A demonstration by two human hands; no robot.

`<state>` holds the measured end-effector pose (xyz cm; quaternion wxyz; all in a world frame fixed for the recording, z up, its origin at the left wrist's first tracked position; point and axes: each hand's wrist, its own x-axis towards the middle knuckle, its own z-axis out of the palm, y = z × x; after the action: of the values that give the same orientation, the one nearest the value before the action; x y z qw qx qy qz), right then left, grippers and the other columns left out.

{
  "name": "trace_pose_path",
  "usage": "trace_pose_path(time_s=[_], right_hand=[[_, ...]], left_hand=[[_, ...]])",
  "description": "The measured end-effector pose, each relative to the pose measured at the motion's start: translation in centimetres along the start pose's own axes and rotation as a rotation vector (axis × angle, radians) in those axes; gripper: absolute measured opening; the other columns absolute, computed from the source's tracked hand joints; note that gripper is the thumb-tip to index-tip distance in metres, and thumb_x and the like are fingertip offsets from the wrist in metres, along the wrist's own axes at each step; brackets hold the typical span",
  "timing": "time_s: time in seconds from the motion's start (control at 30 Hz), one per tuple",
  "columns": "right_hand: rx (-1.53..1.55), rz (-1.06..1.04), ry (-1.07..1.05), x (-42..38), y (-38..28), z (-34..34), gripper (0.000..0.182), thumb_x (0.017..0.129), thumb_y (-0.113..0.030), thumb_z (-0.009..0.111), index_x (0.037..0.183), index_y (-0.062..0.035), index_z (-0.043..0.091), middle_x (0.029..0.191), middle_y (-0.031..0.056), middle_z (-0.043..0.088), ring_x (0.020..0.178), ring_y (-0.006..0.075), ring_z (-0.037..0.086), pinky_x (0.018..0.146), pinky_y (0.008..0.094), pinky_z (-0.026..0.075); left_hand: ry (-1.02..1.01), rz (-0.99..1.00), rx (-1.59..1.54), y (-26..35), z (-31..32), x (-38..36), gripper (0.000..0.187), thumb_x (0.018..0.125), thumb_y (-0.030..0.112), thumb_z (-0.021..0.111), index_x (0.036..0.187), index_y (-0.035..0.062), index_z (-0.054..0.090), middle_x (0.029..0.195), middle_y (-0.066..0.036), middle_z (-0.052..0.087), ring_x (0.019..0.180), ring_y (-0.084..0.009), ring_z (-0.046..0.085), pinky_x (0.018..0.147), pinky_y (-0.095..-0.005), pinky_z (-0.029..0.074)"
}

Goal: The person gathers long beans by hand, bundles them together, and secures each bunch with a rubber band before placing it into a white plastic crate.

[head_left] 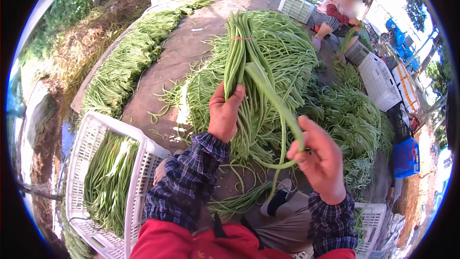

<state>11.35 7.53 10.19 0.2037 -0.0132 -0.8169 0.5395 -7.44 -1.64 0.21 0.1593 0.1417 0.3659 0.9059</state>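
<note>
My left hand [225, 112] is wrapped round a bundle of long green beans [235, 60], which has a reddish band [241, 39] near its upper end. To the right, my right hand [320, 157] pinches the lower end of a few loose long beans [278, 103]. These slant up and left to the bundle, and their right part is slightly blurred. One thin bean curves below, between the hands. Behind the bundle lies a large pile of loose beans [292, 50] on the ground sheet.
A white crate [135, 182] with banded beans stands at lower left, another [376, 225] at lower right. A long bean row [127, 60] lies left. Upper right, a person [335, 17] sits near white crates [378, 81]. A blue container [406, 158] is far right.
</note>
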Motion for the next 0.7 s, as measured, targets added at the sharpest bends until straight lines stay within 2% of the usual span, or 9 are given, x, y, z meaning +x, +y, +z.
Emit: trace_pose_path(time_s=[0.07,0.13,0.2,0.33,0.47,0.53,0.6,0.63,0.7], right_hand=[[0.087,-0.268,0.243,-0.9,-0.2,-2.8,0.052,0.090,-0.024,0.057,0.132,0.0019,0.039,0.076,0.0017,0.056,0.070,0.0123,0.052,0.073,0.0290,0.041],[0.130,-0.365,0.495,-2.0,-0.6,-6.0,0.050,0.092,-0.022,0.053,0.133,0.0020,0.036,0.081,0.0017,0.052,0.075,0.0121,0.048,0.071,0.0262,0.040],[0.316,-0.324,0.649,-4.5,-0.7,-9.2,0.048,0.095,-0.020,0.048,0.135,0.0007,0.033,0.085,0.0020,0.048,0.078,0.0110,0.044,0.069,0.0254,0.039],[0.272,-0.329,0.765,-13.0,-1.1,-16.4,0.047,0.096,-0.018,0.044,0.135,0.0030,0.030,0.086,0.0012,0.043,0.074,0.0086,0.040,0.062,0.0226,0.037],[-0.130,-0.207,1.173,-19.9,-5.9,-20.2,0.043,0.097,-0.019,0.042,0.132,0.0036,0.035,0.084,0.0005,0.042,0.071,0.0054,0.038,0.056,0.0187,0.033],[-0.246,-0.092,1.325,-22.3,-8.6,-21.2,0.039,0.098,-0.020,0.038,0.132,-0.0017,0.039,0.084,-0.0019,0.043,0.069,0.0048,0.037,0.062,0.0189,0.033],[-0.869,-0.072,1.249,-27.5,-8.1,-24.3,0.038,0.097,-0.022,0.041,0.130,-0.0025,0.044,0.086,-0.0022,0.047,0.072,0.0043,0.042,0.063,0.0177,0.034],[-0.878,-0.060,1.258,-28.6,-8.5,-24.7,0.038,0.097,-0.022,0.041,0.130,-0.0025,0.044,0.086,-0.0022,0.047,0.072,0.0043,0.042,0.063,0.0177,0.034],[-0.397,0.051,1.549,-30.3,-9.3,-25.6,0.036,0.096,-0.022,0.044,0.126,-0.0034,0.048,0.089,-0.0015,0.051,0.077,0.0042,0.045,0.063,0.0172,0.035]], left_hand=[[-0.005,0.019,-0.003,0.2,-0.1,0.3,0.022,0.088,0.009,0.059,0.109,0.0031,0.060,0.090,0.005,0.060,0.077,-0.0030,0.051,0.069,-0.0182,0.041],[-0.014,0.019,0.019,0.4,-0.6,0.6,0.022,0.088,0.009,0.060,0.109,0.0036,0.060,0.091,0.004,0.060,0.080,-0.0034,0.051,0.071,-0.0191,0.042],[-0.016,0.020,-0.001,0.7,-0.4,0.6,0.021,0.088,0.010,0.060,0.108,0.0037,0.060,0.091,0.003,0.061,0.079,-0.0051,0.054,0.069,-0.0208,0.046],[-0.065,-0.026,-0.026,1.9,-0.2,0.2,0.023,0.088,0.011,0.059,0.110,0.0032,0.058,0.092,-0.002,0.063,0.075,-0.0097,0.060,0.062,-0.0246,0.052],[-0.141,-0.075,-0.025,2.1,-0.7,0.5,0.027,0.088,0.013,0.060,0.113,0.0033,0.056,0.096,-0.004,0.063,0.081,-0.0130,0.062,0.069,-0.0278,0.053],[-0.131,-0.110,-0.064,2.3,-0.5,0.4,0.030,0.088,0.014,0.060,0.115,0.0030,0.055,0.101,-0.005,0.063,0.086,-0.0160,0.062,0.075,-0.0306,0.053],[-0.164,-0.130,-0.074,2.4,-0.7,0.5,0.033,0.088,0.016,0.059,0.117,0.0022,0.052,0.108,-0.008,0.061,0.092,-0.0200,0.062,0.080,-0.0344,0.052],[-0.189,-0.127,-0.077,2.4,-0.8,0.6,0.038,0.088,0.019,0.059,0.121,0.0028,0.049,0.111,-0.009,0.060,0.095,-0.0221,0.062,0.082,-0.0367,0.052],[-0.250,-0.121,-0.094,2.3,-1.0,0.7,0.046,0.089,0.025,0.058,0.127,0.0034,0.043,0.118,-0.011,0.057,0.102,-0.0256,0.059,0.087,-0.0406,0.050]])
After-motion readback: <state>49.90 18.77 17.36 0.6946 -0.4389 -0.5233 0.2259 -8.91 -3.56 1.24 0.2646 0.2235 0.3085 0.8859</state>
